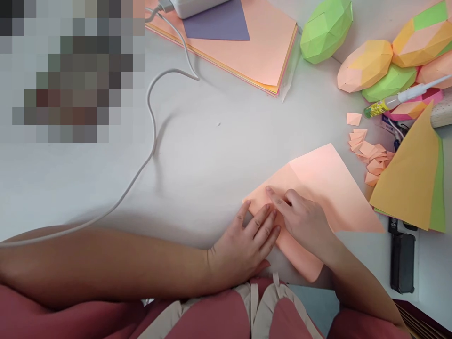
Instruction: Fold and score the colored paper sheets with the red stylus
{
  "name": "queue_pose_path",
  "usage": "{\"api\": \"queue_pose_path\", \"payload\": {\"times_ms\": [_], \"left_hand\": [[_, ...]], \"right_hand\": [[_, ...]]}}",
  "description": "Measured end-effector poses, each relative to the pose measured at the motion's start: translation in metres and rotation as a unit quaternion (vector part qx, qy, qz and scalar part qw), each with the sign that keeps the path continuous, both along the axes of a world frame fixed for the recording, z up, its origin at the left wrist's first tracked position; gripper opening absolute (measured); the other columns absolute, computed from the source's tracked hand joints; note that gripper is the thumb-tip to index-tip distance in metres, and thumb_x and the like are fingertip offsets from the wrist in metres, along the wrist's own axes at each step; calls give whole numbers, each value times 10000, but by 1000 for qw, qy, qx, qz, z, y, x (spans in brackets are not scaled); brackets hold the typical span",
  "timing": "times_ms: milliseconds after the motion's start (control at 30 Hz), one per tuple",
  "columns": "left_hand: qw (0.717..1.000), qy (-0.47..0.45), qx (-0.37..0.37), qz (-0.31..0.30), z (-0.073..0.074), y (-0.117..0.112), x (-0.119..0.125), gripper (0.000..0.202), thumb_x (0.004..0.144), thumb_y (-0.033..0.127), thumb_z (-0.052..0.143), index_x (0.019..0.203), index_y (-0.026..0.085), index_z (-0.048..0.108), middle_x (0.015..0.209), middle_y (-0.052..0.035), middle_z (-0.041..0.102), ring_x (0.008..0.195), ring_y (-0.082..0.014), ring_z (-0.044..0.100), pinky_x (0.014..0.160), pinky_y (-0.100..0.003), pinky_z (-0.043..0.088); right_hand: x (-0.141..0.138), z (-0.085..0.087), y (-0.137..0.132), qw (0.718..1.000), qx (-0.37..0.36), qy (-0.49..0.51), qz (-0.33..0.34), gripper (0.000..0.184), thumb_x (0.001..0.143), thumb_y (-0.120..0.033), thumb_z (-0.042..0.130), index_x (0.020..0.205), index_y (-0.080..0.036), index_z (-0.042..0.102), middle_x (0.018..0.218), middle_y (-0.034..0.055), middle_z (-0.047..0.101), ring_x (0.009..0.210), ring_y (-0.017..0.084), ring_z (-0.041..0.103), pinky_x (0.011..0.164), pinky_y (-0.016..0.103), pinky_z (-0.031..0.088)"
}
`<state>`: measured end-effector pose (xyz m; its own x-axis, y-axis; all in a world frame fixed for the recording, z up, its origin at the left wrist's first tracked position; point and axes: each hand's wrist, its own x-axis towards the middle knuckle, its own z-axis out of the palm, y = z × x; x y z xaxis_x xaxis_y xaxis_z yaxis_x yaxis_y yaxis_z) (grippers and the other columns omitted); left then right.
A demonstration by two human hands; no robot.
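A sheet of peach paper (328,188) lies on the white table near its front edge, with its near part curved up and a fold line across it. My left hand (249,240) lies flat over the paper's left part, fingers spread and tips on the sheet; it grips nothing. Just right of it, my right hand (300,214) has its index finger stretched out, the tip touching the paper near the upper left edge. Its other fingers are bent, partly hidden under the palm, and nothing shows in them.
Small cut peach paper pieces (370,153) lie at right beside yellow paper (406,183). Behind them are a glue stick (383,106) and several faceted paper shapes (365,66). A paper stack (268,52) sits at the back. A white cable (151,113) crosses the left side.
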<state>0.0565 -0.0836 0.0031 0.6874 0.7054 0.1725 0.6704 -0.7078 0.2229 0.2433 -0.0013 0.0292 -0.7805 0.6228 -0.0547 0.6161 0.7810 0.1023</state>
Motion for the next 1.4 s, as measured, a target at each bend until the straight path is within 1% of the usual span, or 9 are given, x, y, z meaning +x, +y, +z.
{"api": "queue_pose_path", "payload": {"times_ms": [100,267,467,667,867,967,1167,1400], "left_hand": [[1000,0,-1,1,1,0,0,635,905,538,474,1371,107,496,1434,-174,485,1342,-378,416,1019,-627,387],[1000,5,-1,5,1,-1,0,633,915,529,454,1383,104,476,1450,-190,459,1357,-385,393,1005,-649,386],[1000,5,3,9,1,-2,-1,638,911,519,457,1379,87,471,1454,-212,444,1357,-401,385,993,-656,393],[1000,12,1,10,3,-1,-1,624,918,514,454,1381,95,465,1459,-199,444,1364,-388,380,997,-654,389],[1000,14,0,12,4,-1,-1,624,916,519,461,1377,99,474,1460,-196,443,1361,-377,388,1000,-644,392],[1000,20,-1,15,4,-1,-1,648,906,543,472,1379,100,476,1466,-190,436,1360,-374,389,1009,-635,386],[999,34,0,17,8,-2,-2,641,914,542,463,1386,108,477,1466,-178,440,1340,-358,418,979,-567,420],[999,29,8,20,8,-1,-3,635,909,545,467,1374,113,493,1437,-185,478,1332,-380,417,954,-586,416]], "right_hand": [[0,-1,0,1000,2,11,5,527,880,-25,346,1360,-204,470,703,11,453,518,112,362,428,233,232],[0,-1,1,1000,-2,13,6,525,876,-29,342,1352,-202,480,681,2,425,516,115,326,434,233,223],[-1,-1,1,1000,6,16,13,521,868,-19,343,1339,-179,500,681,3,422,516,112,322,433,229,217],[-2,1,1,1000,13,17,16,510,852,-5,374,1315,-158,526,705,4,448,523,105,342,439,214,222],[-3,2,2,999,18,23,20,496,845,9,377,1285,-137,554,692,-1,442,515,101,332,440,203,216],[-3,2,2,999,20,21,19,494,844,7,382,1284,-139,552,687,-4,441,515,103,327,443,204,212],[-3,2,2,999,24,14,22,515,835,17,380,1300,-149,526,680,-8,438,514,107,321,449,211,207],[-2,1,2,999,22,21,22,517,833,12,368,1303,-153,506,693,-8,437,515,103,324,451,207,214]]}}
